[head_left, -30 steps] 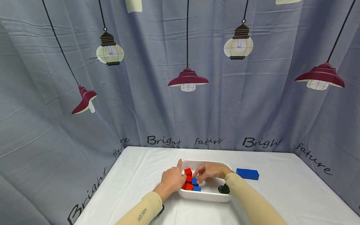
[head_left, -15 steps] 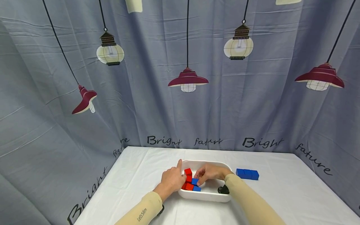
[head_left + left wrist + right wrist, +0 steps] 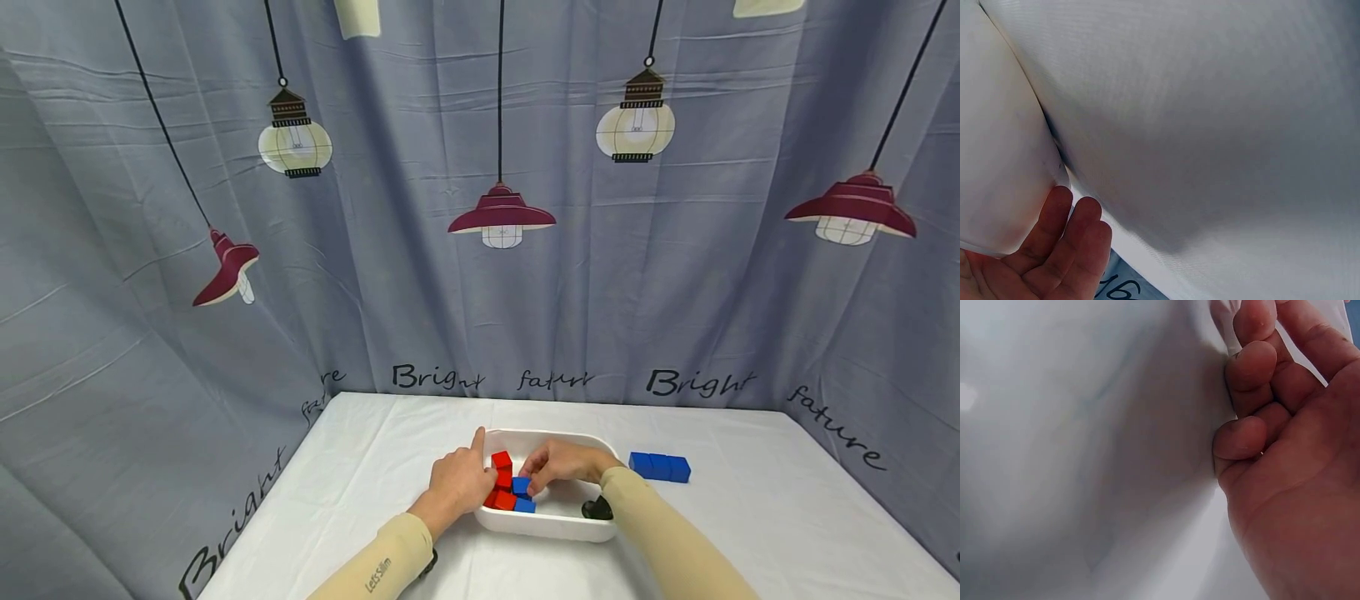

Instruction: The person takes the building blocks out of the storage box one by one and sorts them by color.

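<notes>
Easing slightly toward three o'clock, the right hand (image 3: 564, 462) pinched a blue block (image 3: 521, 486) beside red blocks (image 3: 505, 481), toward nine o'clock in the tray (image 3: 551, 525). The block barely moved, so its placing seemed nearly settled; the left hand (image 3: 461, 477) gripped the tray's nine-o'clock end.

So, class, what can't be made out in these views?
Head view: the left hand covers the left end of the white tray, so the red blocks can't be counted surely.
Head view: fingers of the right hand hide part of the farther blue block in the tray.
Head view: the black object against the right sleeve is too small to identify.
Left wrist view: the bottom edge cuts off the left hand.
Right wrist view: the top edge cuts off a fingertip.
</notes>
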`<state>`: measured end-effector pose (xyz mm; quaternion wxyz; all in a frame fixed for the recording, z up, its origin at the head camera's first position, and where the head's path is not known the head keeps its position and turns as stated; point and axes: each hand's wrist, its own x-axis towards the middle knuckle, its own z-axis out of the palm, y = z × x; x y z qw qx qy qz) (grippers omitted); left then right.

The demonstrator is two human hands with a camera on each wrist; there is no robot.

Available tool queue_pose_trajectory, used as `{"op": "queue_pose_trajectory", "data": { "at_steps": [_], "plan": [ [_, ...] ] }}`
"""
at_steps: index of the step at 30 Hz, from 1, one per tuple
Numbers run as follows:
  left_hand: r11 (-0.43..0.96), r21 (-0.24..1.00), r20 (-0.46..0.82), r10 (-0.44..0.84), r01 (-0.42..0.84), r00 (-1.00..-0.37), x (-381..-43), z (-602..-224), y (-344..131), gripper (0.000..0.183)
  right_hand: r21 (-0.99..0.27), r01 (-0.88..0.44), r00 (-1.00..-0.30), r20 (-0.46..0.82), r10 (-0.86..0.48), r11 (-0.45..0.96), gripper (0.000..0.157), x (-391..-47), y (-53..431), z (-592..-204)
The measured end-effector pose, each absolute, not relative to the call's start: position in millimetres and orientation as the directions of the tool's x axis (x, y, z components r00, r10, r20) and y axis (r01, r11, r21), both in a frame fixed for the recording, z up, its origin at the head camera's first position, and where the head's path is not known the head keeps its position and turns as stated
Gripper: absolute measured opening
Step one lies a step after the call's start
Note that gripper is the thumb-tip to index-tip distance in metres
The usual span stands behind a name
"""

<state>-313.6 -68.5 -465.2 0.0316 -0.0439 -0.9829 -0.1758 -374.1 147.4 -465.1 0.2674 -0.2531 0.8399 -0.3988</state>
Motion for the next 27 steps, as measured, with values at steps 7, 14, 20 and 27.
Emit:
{"op": "queue_pose_trajectory", "data": {
  "at_steps": [7, 14, 20, 27],
  "plan": [
    [0.933, 0.346, 0.074, 0.074, 0.095, -0.995, -315, -466, -68, 0.073, -0.795, -0.221, -0.753, -0.229, -0.617, 0.564, 0.02, -375, 150, -464],
    [0.929, 0.355, 0.08, 0.077, 0.101, -0.994, -315, -468, -69, 0.073, -0.763, -0.261, -0.79, -0.182, -0.585, 0.591, 0.018, -377, 150, -465],
    [0.933, 0.344, 0.078, 0.078, 0.101, -0.994, -315, -468, -69, 0.073, -0.728, -0.285, -0.804, -0.173, -0.569, 0.624, 0.017, -376, 149, -461],
    [0.935, 0.342, 0.078, 0.069, 0.092, -0.995, -316, -467, -69, 0.073, -0.706, -0.292, -0.812, -0.174, -0.557, 0.646, 0.016, -372, 152, -444]
  ]
}}
